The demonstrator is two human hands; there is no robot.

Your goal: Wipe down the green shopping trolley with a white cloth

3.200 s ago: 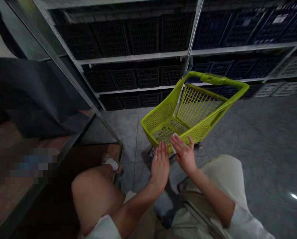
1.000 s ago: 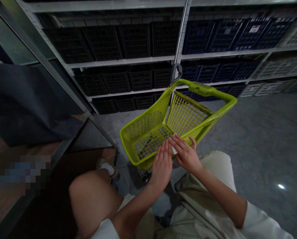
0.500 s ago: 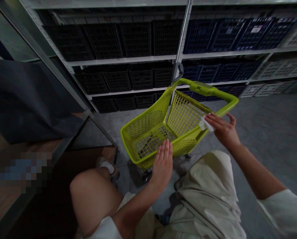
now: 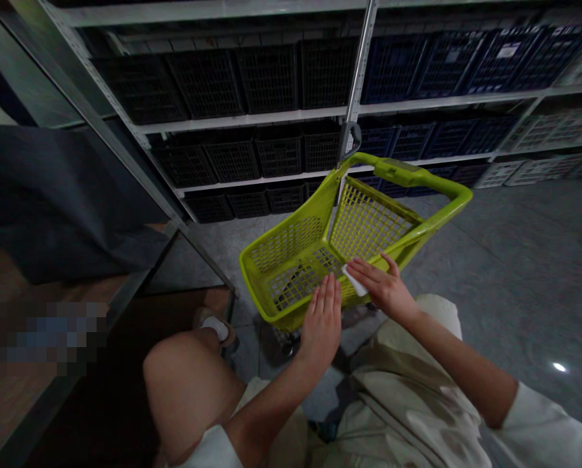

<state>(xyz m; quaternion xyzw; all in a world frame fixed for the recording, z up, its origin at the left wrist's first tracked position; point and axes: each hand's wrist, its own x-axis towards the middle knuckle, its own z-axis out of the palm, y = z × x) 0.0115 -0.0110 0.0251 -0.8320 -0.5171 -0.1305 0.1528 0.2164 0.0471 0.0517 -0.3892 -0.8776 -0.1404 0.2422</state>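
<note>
One green cart (image 4: 323,198); left grip (image 4: 321,322) flat on its rim (image 4: 291,308); right grip (image 4: 386,291) pressing white cloth (image 4: 354,281) there.

A yellow-green cart (image 4: 291,311) of molded plastic stands upright on its wheels, set obliquely before the person, with latticed sides and base, a gridded panel across its rear, and a looped handle rising at the far right end, while the narrower front points to the person's left. A small white cloth (image 4: 355,284), whether fabric or paper one cannot tell, lies against the near side at the upper rim, about midway along; its upper part is hidden beneath the right hand (image 4: 376,283), and its lower edge hangs visible below the fingers.
</note>
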